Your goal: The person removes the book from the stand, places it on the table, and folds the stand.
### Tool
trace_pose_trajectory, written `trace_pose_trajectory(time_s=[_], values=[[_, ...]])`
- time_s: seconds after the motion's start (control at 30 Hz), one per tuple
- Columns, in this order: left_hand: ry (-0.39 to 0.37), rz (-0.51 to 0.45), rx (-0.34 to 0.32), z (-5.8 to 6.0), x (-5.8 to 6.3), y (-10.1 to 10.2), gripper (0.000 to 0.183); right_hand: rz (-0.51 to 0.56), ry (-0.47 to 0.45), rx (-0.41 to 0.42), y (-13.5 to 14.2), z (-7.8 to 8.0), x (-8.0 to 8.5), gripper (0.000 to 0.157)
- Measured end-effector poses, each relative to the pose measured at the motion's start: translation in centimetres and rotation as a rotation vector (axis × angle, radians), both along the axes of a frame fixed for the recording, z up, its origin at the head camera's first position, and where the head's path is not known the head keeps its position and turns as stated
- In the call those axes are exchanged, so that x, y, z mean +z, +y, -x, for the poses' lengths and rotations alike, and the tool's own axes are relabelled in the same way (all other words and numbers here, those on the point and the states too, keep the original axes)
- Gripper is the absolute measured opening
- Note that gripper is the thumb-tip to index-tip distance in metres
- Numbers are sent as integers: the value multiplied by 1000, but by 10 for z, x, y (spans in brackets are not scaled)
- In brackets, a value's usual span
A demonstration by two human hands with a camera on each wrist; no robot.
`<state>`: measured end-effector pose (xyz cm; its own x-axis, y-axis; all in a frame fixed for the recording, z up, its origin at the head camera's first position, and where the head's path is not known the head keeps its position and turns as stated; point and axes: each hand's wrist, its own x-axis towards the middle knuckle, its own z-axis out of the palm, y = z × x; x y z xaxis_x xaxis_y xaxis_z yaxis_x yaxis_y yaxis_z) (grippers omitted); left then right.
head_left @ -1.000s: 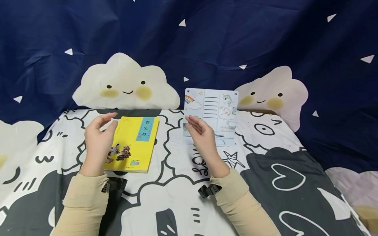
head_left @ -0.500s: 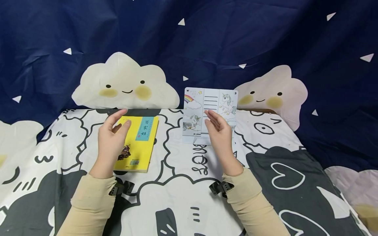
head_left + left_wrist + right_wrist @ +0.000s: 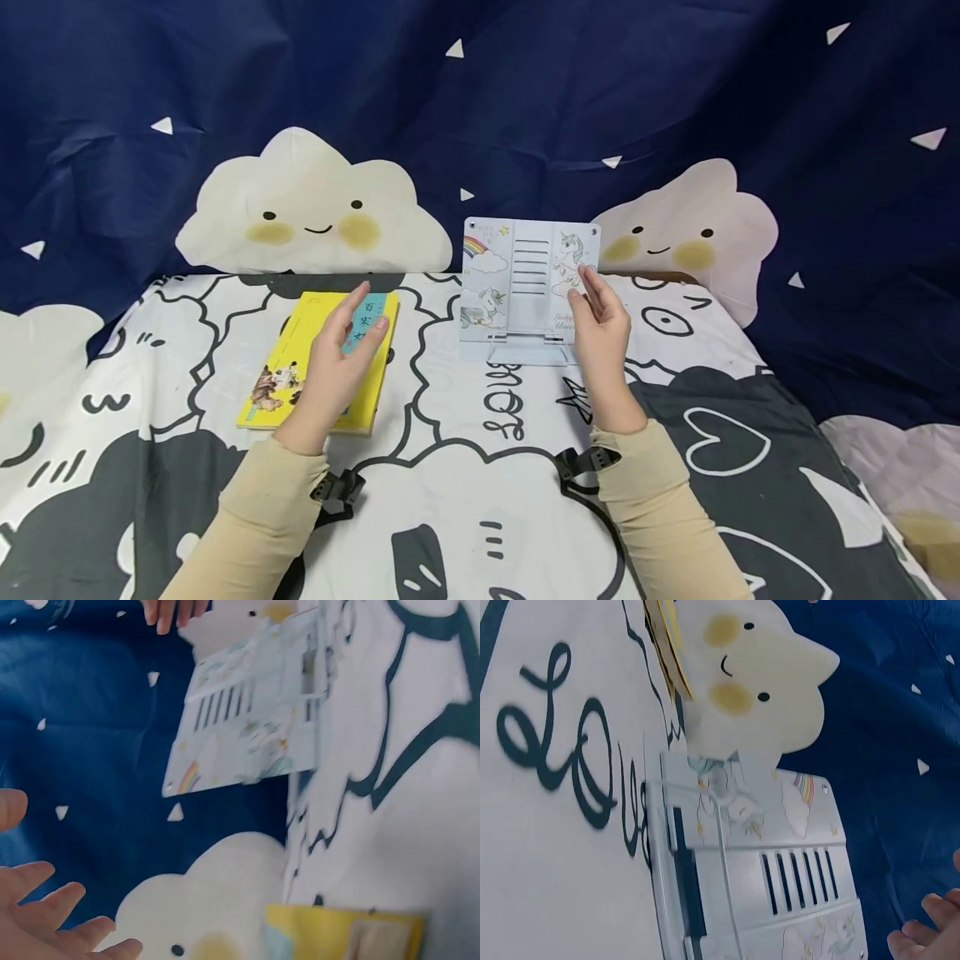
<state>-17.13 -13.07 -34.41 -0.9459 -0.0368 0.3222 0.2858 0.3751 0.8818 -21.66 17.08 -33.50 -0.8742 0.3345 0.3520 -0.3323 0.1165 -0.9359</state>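
Note:
My left hand (image 3: 336, 367) hovers over a yellow book (image 3: 288, 333) with a blue title label, hiding part of its cover. Its fingers look fairly straight, with the thumb apart, and hold nothing. Upright at the back of the table stands a white book stand (image 3: 530, 308) printed with unicorns and a rainbow, with slots down its middle and a wire holder at its foot. In front of its right side is my right hand (image 3: 606, 346), fingers slightly bent and holding nothing. The right wrist view shows the stand (image 3: 750, 855) with the right fingertips (image 3: 922, 930) apart from it.
A white and dark grey patterned cloth (image 3: 450, 517) covers the table. Behind it hangs a navy curtain (image 3: 525, 100) with clouds and small triangles. Each wrist wears a small black camera, such as the left one (image 3: 339, 492).
Both hands have moved to the right: the left from the book's left side to over its cover, the right across to the stand's right side. The book and stand stay put.

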Motion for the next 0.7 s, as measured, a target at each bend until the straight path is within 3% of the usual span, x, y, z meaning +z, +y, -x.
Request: trace_pose_trajectory(time_s=[0.3, 0.7], values=[[-64, 58, -73, 9, -11, 22, 57, 66, -40, -59, 23, 8, -5, 45], [-275, -123, -169, 35, -10, 52, 67, 177, -176, -41, 44, 18, -21, 56]])
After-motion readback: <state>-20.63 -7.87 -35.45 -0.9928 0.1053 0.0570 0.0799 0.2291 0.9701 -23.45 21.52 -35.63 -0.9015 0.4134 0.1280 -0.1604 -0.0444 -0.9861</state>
